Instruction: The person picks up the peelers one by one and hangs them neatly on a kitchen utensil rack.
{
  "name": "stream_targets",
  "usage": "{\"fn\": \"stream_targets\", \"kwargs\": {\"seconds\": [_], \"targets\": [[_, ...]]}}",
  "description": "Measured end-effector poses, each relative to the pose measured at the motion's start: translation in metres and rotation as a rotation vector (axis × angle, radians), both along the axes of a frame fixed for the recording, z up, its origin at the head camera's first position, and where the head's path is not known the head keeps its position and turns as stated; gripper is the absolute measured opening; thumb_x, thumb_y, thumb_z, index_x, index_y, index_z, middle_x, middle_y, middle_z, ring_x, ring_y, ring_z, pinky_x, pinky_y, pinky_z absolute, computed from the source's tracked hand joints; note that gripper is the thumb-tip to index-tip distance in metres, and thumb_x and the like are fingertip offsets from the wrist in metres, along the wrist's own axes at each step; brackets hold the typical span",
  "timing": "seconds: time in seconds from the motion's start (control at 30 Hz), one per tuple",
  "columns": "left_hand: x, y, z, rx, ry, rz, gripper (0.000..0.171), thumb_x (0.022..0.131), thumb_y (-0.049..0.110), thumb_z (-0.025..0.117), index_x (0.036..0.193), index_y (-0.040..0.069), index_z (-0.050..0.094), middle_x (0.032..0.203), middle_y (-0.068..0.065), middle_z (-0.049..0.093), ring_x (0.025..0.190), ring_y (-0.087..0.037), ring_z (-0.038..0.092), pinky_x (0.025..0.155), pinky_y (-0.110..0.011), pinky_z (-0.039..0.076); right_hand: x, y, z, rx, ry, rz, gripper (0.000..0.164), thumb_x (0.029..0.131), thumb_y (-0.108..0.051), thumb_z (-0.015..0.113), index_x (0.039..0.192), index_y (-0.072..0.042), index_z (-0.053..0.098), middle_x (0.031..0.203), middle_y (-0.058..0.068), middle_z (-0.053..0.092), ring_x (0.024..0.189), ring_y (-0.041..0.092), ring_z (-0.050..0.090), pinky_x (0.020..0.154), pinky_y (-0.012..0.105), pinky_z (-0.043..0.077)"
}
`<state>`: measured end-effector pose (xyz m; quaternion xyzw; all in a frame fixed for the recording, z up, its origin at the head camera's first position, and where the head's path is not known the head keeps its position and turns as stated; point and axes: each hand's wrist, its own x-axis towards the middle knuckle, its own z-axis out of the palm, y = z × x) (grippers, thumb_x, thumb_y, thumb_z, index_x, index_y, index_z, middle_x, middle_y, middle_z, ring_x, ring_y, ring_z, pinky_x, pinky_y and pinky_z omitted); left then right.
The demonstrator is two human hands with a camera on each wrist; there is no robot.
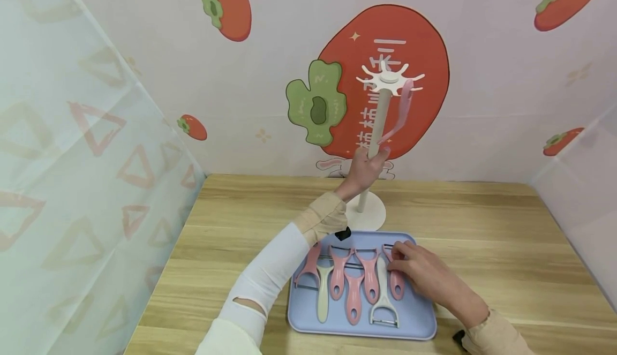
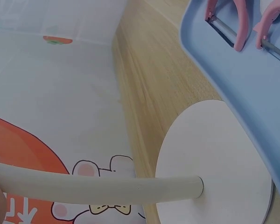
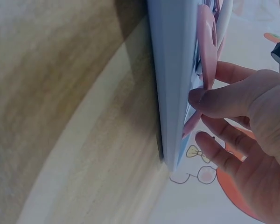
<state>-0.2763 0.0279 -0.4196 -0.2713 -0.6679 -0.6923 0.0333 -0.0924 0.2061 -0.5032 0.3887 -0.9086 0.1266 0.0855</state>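
Head: one hung peeler (image 1: 403, 110) on the rack (image 1: 380, 122), done; seven tray peelers (image 1: 354, 302) left, I'd judge. My left hand (image 1: 365, 169) wraps the pole. Left wrist: base (image 2: 214, 140) beside tray (image 2: 233, 84). Right wrist: my right hand (image 3: 259, 109) pinches the end peeler (image 3: 206, 44), on the tray.

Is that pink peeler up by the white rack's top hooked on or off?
Hooked on: the pink peeler hangs by its upper end from the white rack's prongs.

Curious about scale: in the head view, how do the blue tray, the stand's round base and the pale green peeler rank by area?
1. Blue tray, clearly largest
2. Round base, though partly hidden
3. Pale green peeler, long but narrow
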Motion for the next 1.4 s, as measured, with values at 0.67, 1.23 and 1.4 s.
{"fn": "stream_targets", "kwargs": {"seconds": [0.67, 1.23, 1.4], "targets": [[0.002, 0.000, -0.001, -0.015, -0.010, 0.014, 0.056, 0.106, 0.026, 0.054, 0.055, 0.010, 0.035, 0.045, 0.005, 0.028, 0.040, -0.012, 0.023, 0.042, -0.027, 0.019, 0.001, 0.012, 0.016, -0.128, 0.077, 0.032, 0.027, 0.075, -0.002, 0.087, 0.092, -0.021, 0.079, 0.106, -0.002, 0.066, 0.090, 0.012, 0.060, 0.072, 0.034, 0.055], [0.002, 0.001, 0.000, -0.001, 0.003, -0.010, 0.054, 0.106, 0.023, 0.054, 0.058, 0.008, 0.036, 0.045, 0.004, 0.028, 0.040, -0.013, 0.023, 0.042, -0.028, 0.019, -0.007, 0.018, 0.035, -0.318, 0.090, 0.016, 0.036, 0.069, -0.001, 0.089, 0.100, -0.014, 0.076, 0.102, -0.009, 0.072, 0.090, 0.011, 0.071, 0.077, 0.026, 0.059], [0.002, 0.001, 0.000, 0.011, 0.001, -0.009, 0.052, 0.106, 0.023, 0.054, 0.059, 0.009, 0.037, 0.045, 0.005, 0.028, 0.040, -0.011, 0.024, 0.042, -0.028, 0.020, -0.013, 0.022, 0.050, -0.392, 0.057, 0.011, 0.044, 0.070, 0.000, 0.089, 0.110, -0.012, 0.076, 0.102, -0.009, 0.073, 0.084, 0.007, 0.071, 0.078, 0.017, 0.056]]}}
